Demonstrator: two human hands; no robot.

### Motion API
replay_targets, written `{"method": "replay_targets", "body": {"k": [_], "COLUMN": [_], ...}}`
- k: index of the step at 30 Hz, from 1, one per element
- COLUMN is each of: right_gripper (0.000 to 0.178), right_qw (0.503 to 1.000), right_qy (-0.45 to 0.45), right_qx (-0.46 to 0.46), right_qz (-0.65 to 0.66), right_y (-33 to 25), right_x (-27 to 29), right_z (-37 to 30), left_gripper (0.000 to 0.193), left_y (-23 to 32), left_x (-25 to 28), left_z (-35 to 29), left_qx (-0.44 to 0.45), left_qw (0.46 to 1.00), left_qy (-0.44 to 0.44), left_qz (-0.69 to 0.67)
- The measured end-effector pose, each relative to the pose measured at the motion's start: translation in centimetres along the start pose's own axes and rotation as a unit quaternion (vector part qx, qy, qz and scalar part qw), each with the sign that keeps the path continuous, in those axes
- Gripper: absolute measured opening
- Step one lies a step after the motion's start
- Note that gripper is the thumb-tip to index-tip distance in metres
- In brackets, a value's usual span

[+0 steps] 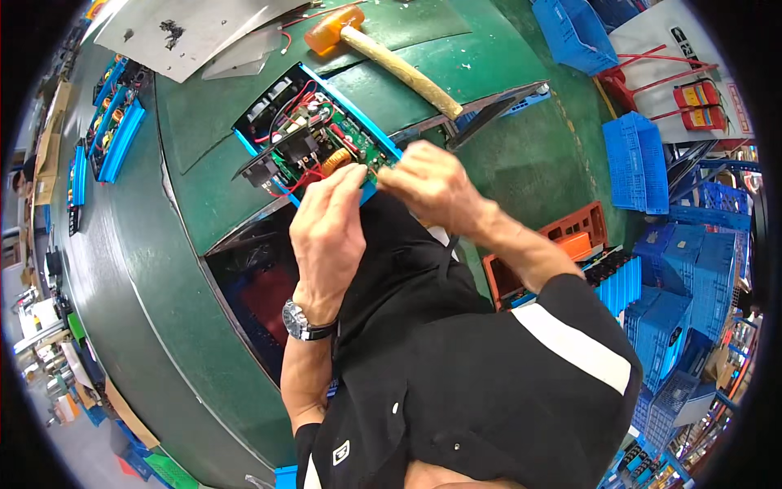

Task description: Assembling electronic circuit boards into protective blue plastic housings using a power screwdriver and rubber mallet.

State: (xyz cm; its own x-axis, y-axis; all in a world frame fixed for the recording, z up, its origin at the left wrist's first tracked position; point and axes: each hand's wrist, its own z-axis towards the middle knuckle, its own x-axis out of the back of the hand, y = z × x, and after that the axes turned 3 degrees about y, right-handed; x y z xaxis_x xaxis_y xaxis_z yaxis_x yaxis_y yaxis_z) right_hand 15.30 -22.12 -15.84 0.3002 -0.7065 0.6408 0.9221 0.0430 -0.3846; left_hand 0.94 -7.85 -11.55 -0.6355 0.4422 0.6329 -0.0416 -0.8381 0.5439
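An electronic unit with a blue metal housing [356,104] lies with its top off on the green bench, at the edge nearest me. Inside it show a green circuit board, a copper-wound coil [336,161], red and black wires and a fan at the far end. Over the near end of the unit, my left hand [327,228] has its fingers pinched together beside the coil. My right hand [429,181] is closed at the near right corner, its fingertips close to the left ones. Whatever lies between the fingertips is too small or too hidden to make out.
A mallet with an amber head [336,29] and wooden handle lies beyond the unit, near a grey metal sheet [187,33]. More blue-housed units [122,138] stand at the left. Blue crates [635,163] and an orange crate [599,222] are on the right.
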Motion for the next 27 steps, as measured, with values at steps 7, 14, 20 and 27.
{"method": "replay_targets", "body": {"k": [7,14,20,27], "right_gripper": [0.022,0.016,0.016,0.009], "right_qw": [0.900,0.753,0.784,0.730], "right_qy": [0.164,0.233,0.235,0.281], "right_qx": [-0.347,-0.446,-0.430,-0.433], "right_qz": [0.205,0.423,0.381,0.447], "right_y": [-4.5,-5.2,-4.9,-5.0], "right_x": [-4.3,-6.0,-5.6,-6.9], "right_z": [-4.1,-3.7,-4.0,-4.1], "left_gripper": [0.029,0.022,0.020,0.016], "left_y": [-0.5,-1.4,-1.5,-1.5], "left_x": [-1.7,-1.8,-2.3,-2.1], "left_z": [0.8,2.7,2.6,3.5], "left_qx": [-0.036,-0.031,-0.004,-0.048], "left_qw": [0.988,0.982,0.975,0.977], "left_qy": [-0.151,-0.183,-0.212,-0.205], "left_qz": [0.011,-0.035,-0.061,-0.041]}}
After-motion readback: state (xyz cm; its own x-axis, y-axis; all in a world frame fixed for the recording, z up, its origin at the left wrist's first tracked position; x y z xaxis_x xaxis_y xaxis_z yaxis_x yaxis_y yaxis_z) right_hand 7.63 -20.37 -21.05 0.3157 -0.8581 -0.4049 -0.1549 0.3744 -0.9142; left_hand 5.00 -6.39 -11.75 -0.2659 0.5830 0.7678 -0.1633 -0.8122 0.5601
